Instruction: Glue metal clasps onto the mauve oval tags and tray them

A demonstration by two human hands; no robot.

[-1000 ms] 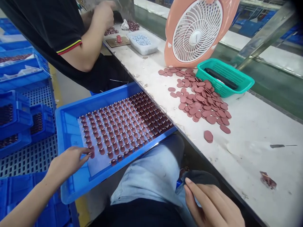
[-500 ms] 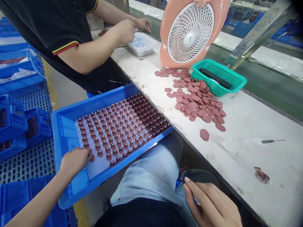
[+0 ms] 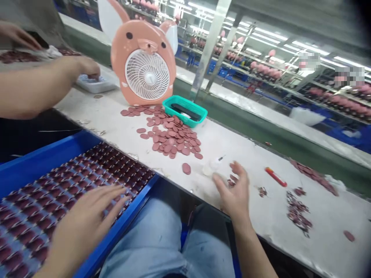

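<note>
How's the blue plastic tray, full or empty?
The blue plastic tray isn't empty: rows of rounded dark-red pieces line it. Completely full? Cannot tell; the picture cuts it off.

Cannot read any text, label, brand, number or sign anywhere in the frame. Can make out just a faint mark (image 3: 150, 78) on the round hub (image 3: 149, 80) of the orange fan (image 3: 142, 68), upper left of centre, too small and blurred to decipher.
</note>
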